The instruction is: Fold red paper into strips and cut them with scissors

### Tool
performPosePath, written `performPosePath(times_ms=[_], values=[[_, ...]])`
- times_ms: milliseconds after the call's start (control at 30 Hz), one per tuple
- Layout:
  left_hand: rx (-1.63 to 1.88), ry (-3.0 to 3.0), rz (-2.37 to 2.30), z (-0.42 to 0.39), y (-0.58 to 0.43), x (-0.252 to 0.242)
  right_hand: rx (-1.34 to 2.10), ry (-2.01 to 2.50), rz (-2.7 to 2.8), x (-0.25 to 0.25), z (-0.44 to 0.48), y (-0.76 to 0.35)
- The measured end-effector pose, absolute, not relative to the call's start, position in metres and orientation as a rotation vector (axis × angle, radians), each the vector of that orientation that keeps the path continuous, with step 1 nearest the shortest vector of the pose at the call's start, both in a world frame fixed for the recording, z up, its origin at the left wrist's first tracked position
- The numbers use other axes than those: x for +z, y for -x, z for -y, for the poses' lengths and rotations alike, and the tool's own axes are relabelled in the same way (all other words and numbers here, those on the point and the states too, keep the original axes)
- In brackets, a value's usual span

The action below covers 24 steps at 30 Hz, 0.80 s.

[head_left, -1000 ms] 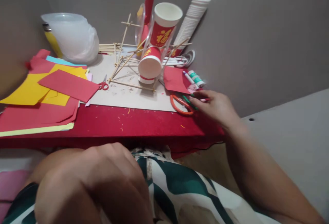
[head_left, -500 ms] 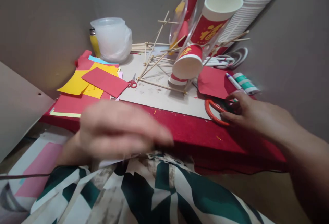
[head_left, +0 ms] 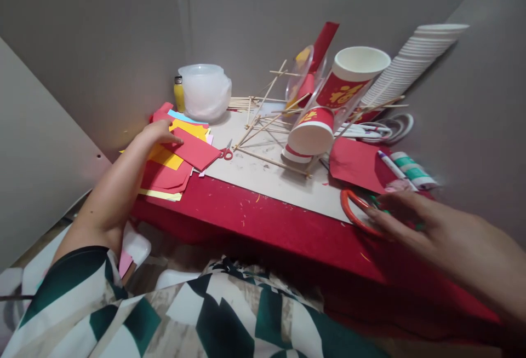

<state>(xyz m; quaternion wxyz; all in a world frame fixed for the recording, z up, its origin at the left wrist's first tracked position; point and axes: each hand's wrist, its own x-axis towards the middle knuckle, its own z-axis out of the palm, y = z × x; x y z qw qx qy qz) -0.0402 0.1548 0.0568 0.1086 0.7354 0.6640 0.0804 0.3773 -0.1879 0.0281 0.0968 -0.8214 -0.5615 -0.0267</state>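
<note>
My left hand (head_left: 158, 131) reaches onto a pile of red and yellow coloured paper (head_left: 175, 158) at the table's left end, fingertips on a red sheet (head_left: 197, 151); the fingers lie fairly flat. My right hand (head_left: 405, 221) rests at the right end of the table, its fingers curled over the orange-handled scissors (head_left: 355, 210). A frame of wooden sticks (head_left: 267, 128) carrying red-and-white paper cups (head_left: 314, 131) stands in the middle.
The low red table (head_left: 263, 221) has a beige board on top. A small red scissors (head_left: 226, 153) lies by the paper. A white plastic tub (head_left: 203, 90), a yellow bottle, a stack of white cups (head_left: 411, 57), a glue stick (head_left: 413, 169) and a marker stand at the back and right. Grey walls close in.
My left hand rose from my lap and moved out left onto the paper pile. The view swung left. My right hand stayed on the orange scissors.
</note>
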Motion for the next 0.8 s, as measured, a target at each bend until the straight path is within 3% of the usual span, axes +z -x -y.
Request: performPosePath(times_ms=[100, 267, 467, 800], values=[[0.237, -2.135, -1.96, -0.16, 0.039, 0.052, 0.157, 2.399, 1.672, 0.028, 0.194, -0.36], [0.257, -2.066, -1.98, -0.161, 0.041, 0.054, 0.228, 2.256, 1.902, 0.015, 0.189, -0.347], [0.79, -1.938, -1.648, -0.162, 0.042, 0.042, 0.298, 2.063, 2.085, 0.0, 0.179, -0.335], [1.235, -1.771, -1.513, -0.162, 0.038, 0.049, 0.259, 1.918, 2.072, 0.006, 0.173, -0.322]])
